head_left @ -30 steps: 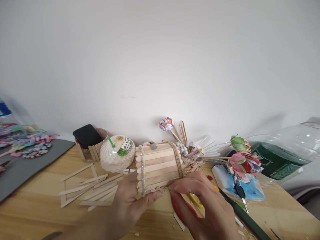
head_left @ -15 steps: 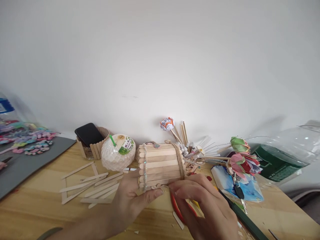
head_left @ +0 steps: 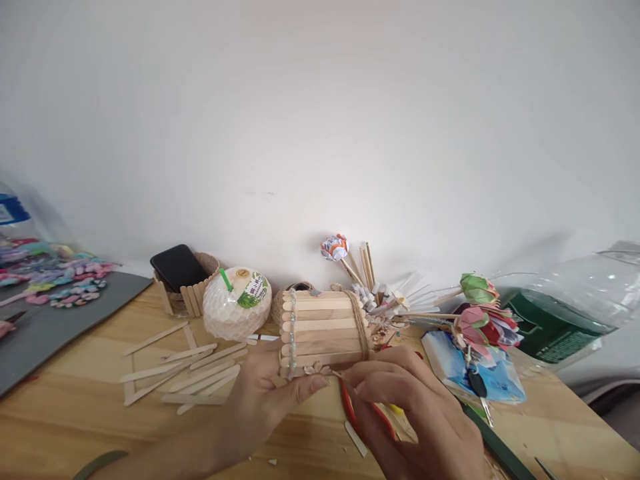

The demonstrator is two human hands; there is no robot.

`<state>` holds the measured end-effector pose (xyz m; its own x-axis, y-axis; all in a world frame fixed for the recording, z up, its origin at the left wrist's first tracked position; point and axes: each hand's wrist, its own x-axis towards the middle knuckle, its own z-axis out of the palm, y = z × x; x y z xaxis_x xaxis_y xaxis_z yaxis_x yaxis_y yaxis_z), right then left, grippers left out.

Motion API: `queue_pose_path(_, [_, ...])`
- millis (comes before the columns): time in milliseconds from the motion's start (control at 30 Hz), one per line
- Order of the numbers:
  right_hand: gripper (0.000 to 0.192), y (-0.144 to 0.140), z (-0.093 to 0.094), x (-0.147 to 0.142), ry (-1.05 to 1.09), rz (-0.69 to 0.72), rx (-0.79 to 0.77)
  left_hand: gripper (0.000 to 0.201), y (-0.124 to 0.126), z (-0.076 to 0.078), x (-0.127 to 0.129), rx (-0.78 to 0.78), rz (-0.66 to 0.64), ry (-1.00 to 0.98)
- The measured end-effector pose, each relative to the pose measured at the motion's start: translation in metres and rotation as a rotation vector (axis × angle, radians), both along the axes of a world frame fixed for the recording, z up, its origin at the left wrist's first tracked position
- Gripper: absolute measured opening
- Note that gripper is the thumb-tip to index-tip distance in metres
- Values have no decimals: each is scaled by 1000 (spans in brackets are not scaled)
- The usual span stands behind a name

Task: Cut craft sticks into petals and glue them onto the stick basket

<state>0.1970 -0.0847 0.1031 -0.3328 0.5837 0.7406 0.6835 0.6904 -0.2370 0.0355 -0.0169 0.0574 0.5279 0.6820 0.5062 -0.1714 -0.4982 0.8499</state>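
A craft-stick container (head_left: 325, 327) lies on its side in front of me, with a glittery band round its left end and twine (head_left: 361, 323) round its right end. My left hand (head_left: 265, 393) grips it from the left, the thumb along its near edge. A small pale flower-like piece (head_left: 316, 368) sits at that edge by the thumb. My right hand (head_left: 410, 400) is closed in a pinch at the lower right of the container, beside this piece. What its fingertips pinch is too small to make out. Red-handled scissors (head_left: 350, 407) lie partly hidden under my right hand.
Loose craft sticks (head_left: 200, 377) lie to the left. A coconut (head_left: 237, 303) with a green straw stands behind them, near a holder with a phone (head_left: 179, 267). Paper flowers (head_left: 483, 327), a tissue pack (head_left: 500, 373), a key (head_left: 479, 385) and a plastic bottle (head_left: 560, 327) are at right.
The container has turned slightly in my left hand, so the flower-like piece at its near edge shows more. My right hand has shifted slightly, its fingertips still beside the near edge.
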Motion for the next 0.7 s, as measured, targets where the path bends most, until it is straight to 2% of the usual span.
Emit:
queue_pose_path(467, [26,-1,0,3,18,7,-38,27,0,3,0,36,9,-26])
queue_pose_path(600, [25,1,0,1,26,-2,3,24,0,-2,-1,-20,89,-22])
queue_pose_path(700, [25,3,-2,-3,56,-12,21,21,-1,-4,0,-110,81,-54])
